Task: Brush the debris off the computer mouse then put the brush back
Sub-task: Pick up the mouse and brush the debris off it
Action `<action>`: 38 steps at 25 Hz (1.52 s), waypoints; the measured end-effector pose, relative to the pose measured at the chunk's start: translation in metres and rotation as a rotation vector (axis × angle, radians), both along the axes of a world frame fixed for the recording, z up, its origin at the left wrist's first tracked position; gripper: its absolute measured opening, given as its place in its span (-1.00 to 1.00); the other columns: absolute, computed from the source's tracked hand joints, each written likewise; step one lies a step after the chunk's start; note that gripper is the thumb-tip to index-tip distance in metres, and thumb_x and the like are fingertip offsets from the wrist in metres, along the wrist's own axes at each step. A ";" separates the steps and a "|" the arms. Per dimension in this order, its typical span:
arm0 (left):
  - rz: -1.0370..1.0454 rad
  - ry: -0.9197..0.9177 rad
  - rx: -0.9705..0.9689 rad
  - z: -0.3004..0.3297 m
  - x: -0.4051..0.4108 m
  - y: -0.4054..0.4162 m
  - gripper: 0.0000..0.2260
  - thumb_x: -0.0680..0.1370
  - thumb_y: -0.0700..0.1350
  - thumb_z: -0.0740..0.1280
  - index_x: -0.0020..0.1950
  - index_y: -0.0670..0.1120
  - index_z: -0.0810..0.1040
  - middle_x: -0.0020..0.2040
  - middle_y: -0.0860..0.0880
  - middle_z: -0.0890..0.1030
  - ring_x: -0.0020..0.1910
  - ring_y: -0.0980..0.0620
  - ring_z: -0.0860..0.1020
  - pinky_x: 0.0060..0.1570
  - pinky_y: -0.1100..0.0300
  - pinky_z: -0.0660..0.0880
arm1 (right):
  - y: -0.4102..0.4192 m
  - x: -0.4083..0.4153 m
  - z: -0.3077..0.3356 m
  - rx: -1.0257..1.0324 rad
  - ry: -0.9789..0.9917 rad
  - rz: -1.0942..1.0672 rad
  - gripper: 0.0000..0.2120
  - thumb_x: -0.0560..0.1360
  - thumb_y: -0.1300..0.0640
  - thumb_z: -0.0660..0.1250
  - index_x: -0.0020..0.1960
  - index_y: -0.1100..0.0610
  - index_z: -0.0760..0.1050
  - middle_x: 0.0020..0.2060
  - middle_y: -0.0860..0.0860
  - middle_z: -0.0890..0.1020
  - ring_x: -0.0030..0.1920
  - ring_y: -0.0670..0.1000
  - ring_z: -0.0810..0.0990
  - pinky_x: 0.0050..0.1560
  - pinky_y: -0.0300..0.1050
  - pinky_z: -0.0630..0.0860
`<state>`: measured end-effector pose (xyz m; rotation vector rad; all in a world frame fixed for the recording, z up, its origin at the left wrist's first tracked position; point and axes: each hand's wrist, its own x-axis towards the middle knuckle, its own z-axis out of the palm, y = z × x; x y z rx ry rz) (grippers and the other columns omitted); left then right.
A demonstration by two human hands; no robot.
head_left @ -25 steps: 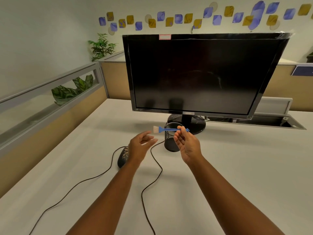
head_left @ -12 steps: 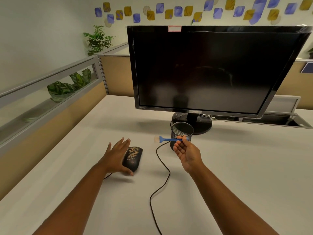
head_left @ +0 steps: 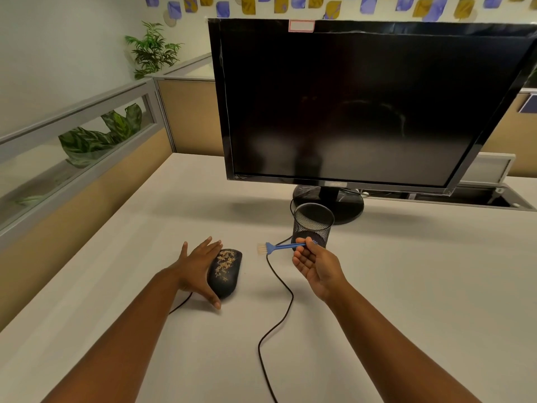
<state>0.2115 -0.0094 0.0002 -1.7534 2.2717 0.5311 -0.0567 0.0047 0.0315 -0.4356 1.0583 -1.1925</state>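
A black computer mouse (head_left: 225, 274) lies on the white desk, its top sprinkled with tan debris. My left hand (head_left: 196, 264) rests against the mouse's left side with fingers straight and spread, the thumb along its near edge. My right hand (head_left: 315, 264) pinches the handle of a small blue brush (head_left: 279, 247), held level above the desk to the right of the mouse, with its pale bristles pointing left. Just behind the brush stands a black mesh pen cup (head_left: 313, 225).
A large dark monitor (head_left: 363, 106) on a round stand (head_left: 328, 203) fills the back of the desk. The mouse cable (head_left: 279, 312) snakes from the cup area toward the near edge. A partition with plants behind glass (head_left: 96, 138) lines the left side.
My left hand dropped from mid-air onto the desk and now lies against the mouse's left side. My right hand with the brush lowered slightly toward the mouse.
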 end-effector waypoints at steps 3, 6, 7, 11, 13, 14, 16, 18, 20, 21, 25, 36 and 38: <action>0.013 0.044 -0.008 -0.004 0.002 0.000 0.19 0.14 0.31 0.50 0.50 -0.04 -0.17 0.53 -0.01 -0.18 0.46 0.03 -0.33 0.34 -0.18 -0.39 | -0.001 0.000 -0.004 0.013 0.011 0.002 -0.76 0.56 0.14 0.16 -0.16 0.20 0.55 -0.33 0.08 0.56 -0.30 -0.02 0.55 -0.38 -0.26 0.59; 0.020 0.086 -0.031 -0.006 0.002 0.002 0.18 0.14 0.31 0.50 0.50 -0.04 -0.16 0.53 -0.01 -0.17 0.46 0.03 -0.31 0.36 -0.18 -0.36 | -0.001 0.001 -0.008 0.017 0.017 0.019 -0.76 0.56 0.14 0.16 -0.15 0.20 0.55 -0.33 0.08 0.55 -0.31 -0.02 0.55 -0.38 -0.27 0.59; 0.024 0.105 -0.037 -0.007 0.002 0.002 0.18 0.14 0.32 0.50 0.50 -0.04 -0.15 0.53 -0.01 -0.17 0.46 0.03 -0.31 0.37 -0.19 -0.35 | -0.002 0.001 -0.008 0.017 0.020 0.026 -0.76 0.56 0.14 0.16 -0.15 0.20 0.55 -0.33 0.08 0.56 -0.32 -0.03 0.55 -0.38 -0.27 0.59; 0.057 0.177 -0.086 -0.010 0.000 0.006 0.21 0.05 0.42 0.39 0.50 -0.04 -0.11 0.53 -0.01 -0.15 0.46 0.04 -0.30 0.38 -0.18 -0.35 | -0.003 0.002 -0.009 0.023 0.031 0.037 -0.75 0.56 0.14 0.16 -0.16 0.20 0.56 -0.34 0.07 0.56 -0.37 -0.06 0.57 -0.37 -0.27 0.59; 0.076 0.202 -0.135 -0.013 -0.001 0.010 0.23 0.01 0.48 0.33 0.50 -0.04 -0.10 0.53 0.00 -0.16 0.46 0.05 -0.30 0.38 -0.18 -0.36 | -0.002 0.002 -0.010 0.027 0.032 0.041 -0.75 0.56 0.14 0.17 -0.16 0.20 0.56 -0.34 0.07 0.56 -0.38 -0.06 0.57 -0.38 -0.27 0.59; 0.087 0.212 -0.160 -0.014 -0.002 0.013 0.25 -0.01 0.50 0.30 0.50 -0.04 -0.10 0.53 0.00 -0.17 0.46 0.06 -0.31 0.38 -0.19 -0.35 | -0.002 0.002 -0.010 0.027 0.033 0.043 -0.75 0.56 0.14 0.17 -0.16 0.20 0.56 -0.34 0.07 0.56 -0.37 -0.06 0.57 -0.37 -0.27 0.59; 0.111 0.228 -0.205 -0.016 -0.002 0.018 0.25 -0.03 0.51 0.27 0.49 -0.06 -0.09 0.53 0.00 -0.15 0.46 0.05 -0.29 0.38 -0.21 -0.34 | -0.001 0.001 -0.009 0.024 0.035 0.045 -0.75 0.56 0.14 0.16 -0.16 0.20 0.56 -0.33 0.07 0.56 -0.36 -0.05 0.56 -0.37 -0.27 0.59; 0.133 0.243 -0.232 -0.016 -0.003 0.024 0.25 -0.02 0.50 0.28 0.49 -0.05 -0.09 0.53 0.00 -0.13 0.47 0.06 -0.27 0.38 -0.21 -0.34 | 0.001 0.002 -0.007 0.017 0.033 0.046 -0.75 0.56 0.14 0.17 -0.16 0.20 0.56 -0.33 0.07 0.56 -0.36 -0.05 0.56 -0.38 -0.27 0.59; 0.148 0.251 -0.250 -0.014 -0.002 0.032 0.23 0.00 0.48 0.31 0.49 -0.06 -0.09 0.53 0.00 -0.11 0.47 0.07 -0.26 0.38 -0.20 -0.34 | 0.003 0.003 -0.004 0.007 0.029 0.050 -0.76 0.56 0.14 0.17 -0.16 0.20 0.55 -0.34 0.07 0.56 -0.37 -0.06 0.56 -0.38 -0.27 0.58; 0.156 0.256 -0.265 -0.013 -0.002 0.036 0.22 0.01 0.47 0.32 0.49 -0.06 -0.09 0.53 0.00 -0.10 0.47 0.07 -0.26 0.38 -0.20 -0.35 | 0.004 0.004 -0.001 0.002 0.026 0.054 -0.76 0.55 0.14 0.17 -0.16 0.20 0.55 -0.34 0.07 0.56 -0.38 -0.06 0.56 -0.38 -0.28 0.58; 0.195 0.267 -0.337 -0.006 -0.002 0.058 0.21 0.03 0.48 0.29 0.49 -0.08 -0.08 0.53 0.00 -0.08 0.46 0.11 -0.27 0.38 -0.18 -0.33 | 0.013 0.008 0.006 -0.015 0.004 0.076 -0.76 0.55 0.14 0.19 -0.18 0.20 0.56 -0.37 0.06 0.57 -0.43 -0.08 0.57 -0.38 -0.28 0.58; 0.431 0.250 -0.478 0.010 0.001 0.147 0.21 0.01 0.52 0.21 0.49 -0.10 -0.04 0.53 -0.03 -0.03 0.48 0.06 -0.20 0.40 -0.18 -0.26 | 0.053 0.017 0.013 -0.017 -0.011 0.214 -0.71 0.55 0.15 0.18 -0.22 0.21 0.59 -0.54 -0.01 0.60 -0.48 -0.09 0.57 -0.41 -0.28 0.58; 0.474 0.231 -0.490 0.012 -0.001 0.169 0.22 0.01 0.53 0.20 0.49 -0.11 -0.05 0.53 -0.04 -0.03 0.48 0.07 -0.21 0.40 -0.18 -0.26 | 0.061 0.018 0.013 -0.010 -0.023 0.241 -0.72 0.55 0.15 0.17 -0.21 0.21 0.59 -0.53 -0.01 0.60 -0.47 -0.09 0.58 -0.41 -0.28 0.58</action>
